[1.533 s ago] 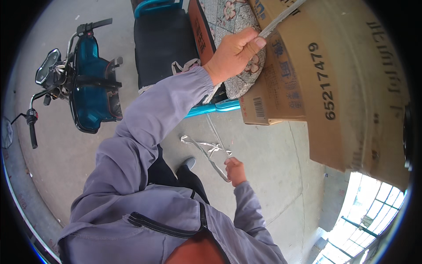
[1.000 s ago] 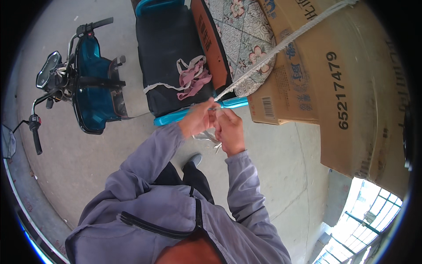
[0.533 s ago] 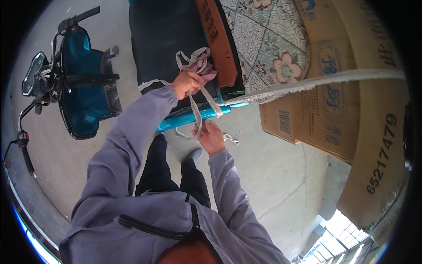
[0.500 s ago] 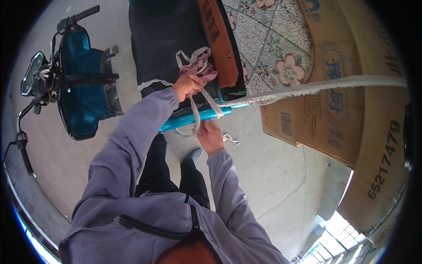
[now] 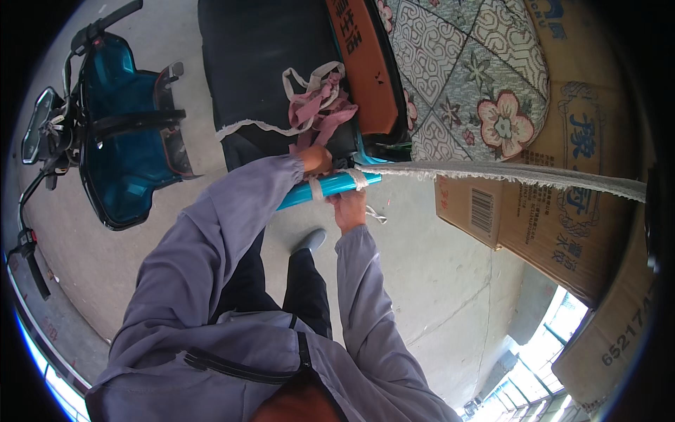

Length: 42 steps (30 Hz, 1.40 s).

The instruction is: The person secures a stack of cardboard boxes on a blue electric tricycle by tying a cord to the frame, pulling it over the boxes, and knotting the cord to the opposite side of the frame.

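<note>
Frayed white strap (image 5: 492, 172) runs taut from the teal bar (image 5: 330, 188), where my left hand (image 5: 316, 159) and right hand (image 5: 349, 209) clamp it; I judge any slackened grip lets it slip loose.

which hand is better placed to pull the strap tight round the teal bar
Probably the right hand: it sits just under the teal metal bar where the frayed white fabric strap wraps it. The left hand rests above the bar, farther from the wrap.
</note>
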Tool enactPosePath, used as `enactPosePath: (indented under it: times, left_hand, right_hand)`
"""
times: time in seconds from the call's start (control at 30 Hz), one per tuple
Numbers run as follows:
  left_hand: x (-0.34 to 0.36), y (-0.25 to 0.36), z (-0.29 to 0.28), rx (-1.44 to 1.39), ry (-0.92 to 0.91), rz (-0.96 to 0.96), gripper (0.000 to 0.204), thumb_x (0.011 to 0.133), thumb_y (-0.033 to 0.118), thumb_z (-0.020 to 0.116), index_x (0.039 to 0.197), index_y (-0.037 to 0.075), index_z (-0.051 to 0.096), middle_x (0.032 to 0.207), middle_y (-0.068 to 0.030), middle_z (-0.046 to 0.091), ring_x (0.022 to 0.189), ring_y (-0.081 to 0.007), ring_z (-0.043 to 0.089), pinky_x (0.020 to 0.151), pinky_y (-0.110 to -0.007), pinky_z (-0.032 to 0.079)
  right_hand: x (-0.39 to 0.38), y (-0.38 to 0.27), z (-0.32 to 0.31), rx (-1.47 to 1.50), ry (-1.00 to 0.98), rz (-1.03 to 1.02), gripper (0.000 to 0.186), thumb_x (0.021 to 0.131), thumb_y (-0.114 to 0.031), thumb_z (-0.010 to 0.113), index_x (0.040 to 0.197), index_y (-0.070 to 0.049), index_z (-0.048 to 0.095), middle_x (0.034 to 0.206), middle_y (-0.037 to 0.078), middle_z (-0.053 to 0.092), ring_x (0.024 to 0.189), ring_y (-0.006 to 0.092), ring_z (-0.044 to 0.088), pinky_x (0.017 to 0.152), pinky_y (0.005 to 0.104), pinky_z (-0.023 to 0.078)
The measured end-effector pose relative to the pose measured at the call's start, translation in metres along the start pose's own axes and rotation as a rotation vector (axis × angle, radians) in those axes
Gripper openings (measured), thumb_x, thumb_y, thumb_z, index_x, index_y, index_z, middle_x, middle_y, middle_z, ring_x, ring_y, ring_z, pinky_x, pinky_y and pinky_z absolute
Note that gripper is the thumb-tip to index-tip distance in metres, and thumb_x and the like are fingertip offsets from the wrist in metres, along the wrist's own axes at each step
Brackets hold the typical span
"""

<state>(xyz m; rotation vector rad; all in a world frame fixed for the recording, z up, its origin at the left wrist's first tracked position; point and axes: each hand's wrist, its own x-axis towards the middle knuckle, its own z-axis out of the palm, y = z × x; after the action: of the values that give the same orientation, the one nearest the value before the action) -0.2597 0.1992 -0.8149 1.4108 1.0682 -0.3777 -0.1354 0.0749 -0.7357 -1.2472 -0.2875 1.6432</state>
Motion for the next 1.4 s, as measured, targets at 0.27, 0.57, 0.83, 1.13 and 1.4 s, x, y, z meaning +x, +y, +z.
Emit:
enactPosePath:
  times: [0.27,0.57,0.83,1.13,1.4]
  left_hand:
    - [-0.040,0.009,-0.023,-0.144,-0.165,-0.005,0.018,0.080,0.018,0.069,0.094,0.006,0.074,0.087,-0.0113,0.074,0.075,-0.0298,0.071,0.061,-0.041,0.056]
    - [-0.207,0.038,-0.102,0.665,0.665,0.041,0.020,0.077,0.008,0.065,0.097,0.009,0.069,0.096,-0.0129,0.072,0.093,-0.0360,0.070,0.072,-0.046,0.055]
    - [-0.255,0.063,-0.124,-0.238,0.853,0.630,0.021,0.085,0.003,0.067,0.105,-0.001,0.062,0.093,-0.0046,0.065,0.084,-0.0142,0.062,0.080,-0.029,0.051]
    - [-0.188,0.072,0.045,-0.073,0.726,0.635,0.017,0.087,0.006,0.065,0.103,0.003,0.065,0.094,-0.0105,0.066,0.084,-0.0229,0.066,0.072,-0.033,0.052]
    - [-0.195,0.073,0.129,0.501,0.768,0.504,0.025,0.080,0.009,0.064,0.104,0.010,0.068,0.112,-0.0078,0.063,0.110,-0.0288,0.058,0.093,-0.049,0.041]
  right_hand:
    - [0.002,-0.006,-0.015,-0.568,0.137,-0.041,0.008,0.087,-0.008,0.064,0.093,-0.006,0.069,0.070,-0.001,0.061,0.061,0.0077,0.054,0.053,0.0260,0.044]
    - [-0.012,-0.042,0.000,-0.821,0.000,0.020,0.017,0.086,-0.018,0.073,0.095,-0.004,0.070,0.072,-0.002,0.060,0.063,0.0089,0.052,0.058,0.0277,0.043]
    - [-0.051,-0.085,-0.065,-0.841,-0.094,0.093,0.026,0.086,-0.022,0.070,0.079,0.003,0.068,0.079,0.005,0.058,0.072,0.0124,0.054,0.067,0.0298,0.043]
    - [-0.183,-0.152,-0.085,-0.844,-0.062,0.047,0.022,0.085,-0.013,0.069,0.073,0.002,0.059,0.095,0.003,0.055,0.091,0.0130,0.050,0.085,0.0267,0.037]
    - [-0.231,-0.163,-0.077,-0.452,-0.101,-0.068,0.008,0.083,-0.008,0.069,0.078,-0.002,0.066,0.100,0.002,0.058,0.093,0.0154,0.050,0.089,0.0299,0.037]
